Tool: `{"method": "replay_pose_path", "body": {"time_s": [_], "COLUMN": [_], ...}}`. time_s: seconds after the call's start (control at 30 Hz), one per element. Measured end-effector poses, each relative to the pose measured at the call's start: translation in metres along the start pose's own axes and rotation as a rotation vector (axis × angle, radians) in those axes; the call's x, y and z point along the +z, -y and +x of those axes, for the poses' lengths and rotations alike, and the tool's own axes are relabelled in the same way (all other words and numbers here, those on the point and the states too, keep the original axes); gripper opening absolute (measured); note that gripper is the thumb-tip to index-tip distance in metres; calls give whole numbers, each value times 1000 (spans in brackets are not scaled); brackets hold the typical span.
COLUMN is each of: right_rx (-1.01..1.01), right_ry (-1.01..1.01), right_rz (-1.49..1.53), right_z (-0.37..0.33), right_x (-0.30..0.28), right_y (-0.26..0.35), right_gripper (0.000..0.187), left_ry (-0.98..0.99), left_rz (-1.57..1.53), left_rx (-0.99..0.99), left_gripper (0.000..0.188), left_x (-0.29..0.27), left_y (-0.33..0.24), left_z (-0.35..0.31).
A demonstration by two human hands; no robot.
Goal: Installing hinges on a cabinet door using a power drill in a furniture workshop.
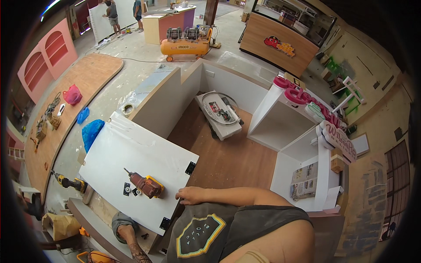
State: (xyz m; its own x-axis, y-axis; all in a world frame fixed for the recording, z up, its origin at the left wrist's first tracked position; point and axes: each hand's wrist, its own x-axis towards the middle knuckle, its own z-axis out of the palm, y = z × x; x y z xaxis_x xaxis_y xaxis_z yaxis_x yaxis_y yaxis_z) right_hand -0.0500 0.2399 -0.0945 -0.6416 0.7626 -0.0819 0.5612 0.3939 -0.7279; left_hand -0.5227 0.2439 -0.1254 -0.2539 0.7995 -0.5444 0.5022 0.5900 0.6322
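My right hand [189,195] is closed on the right edge of a white panel [131,153], its fingers curled at the rim. A tattooed left forearm rises from the lower edge; my left hand [127,232] meets bunched grey cloth [120,221] below the panel, and its fingers are hidden. On the panel lies a reddish-brown power driver [147,184] with a yellow base, its bit pointing up and left. Beside it are small black metal plates [126,189] with round silver parts. Black hinge plates sit at the panel's right edge [190,168] and lower corner [165,223].
Beyond the panel, grey and white partition walls [175,94] enclose a brown wood floor. A yellow drill [72,182] stands left of the panel, near blue bags [92,133]. An orange air compressor [184,46] stands further off. Two people [112,19] are at the back.
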Motion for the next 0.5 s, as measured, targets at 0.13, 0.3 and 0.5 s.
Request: {"method": "replay_pose_path", "body": {"time_s": [0.13,0.3,0.5], "right_rx": [47,57,2], "right_ry": [67,50,17], "right_rz": [9,14,1], "right_z": [2,6,3], "right_x": [1,-2,-10], "right_y": [2,-2,6], "right_gripper": [32,32,32], "left_ry": [-501,-166,-83], "left_rz": [319,420,737], "left_rx": [164,79,10], "left_gripper": [28,46,42], "left_x": [38,23,8], "left_y": [85,72,79], "left_z": [64,37,46]}}
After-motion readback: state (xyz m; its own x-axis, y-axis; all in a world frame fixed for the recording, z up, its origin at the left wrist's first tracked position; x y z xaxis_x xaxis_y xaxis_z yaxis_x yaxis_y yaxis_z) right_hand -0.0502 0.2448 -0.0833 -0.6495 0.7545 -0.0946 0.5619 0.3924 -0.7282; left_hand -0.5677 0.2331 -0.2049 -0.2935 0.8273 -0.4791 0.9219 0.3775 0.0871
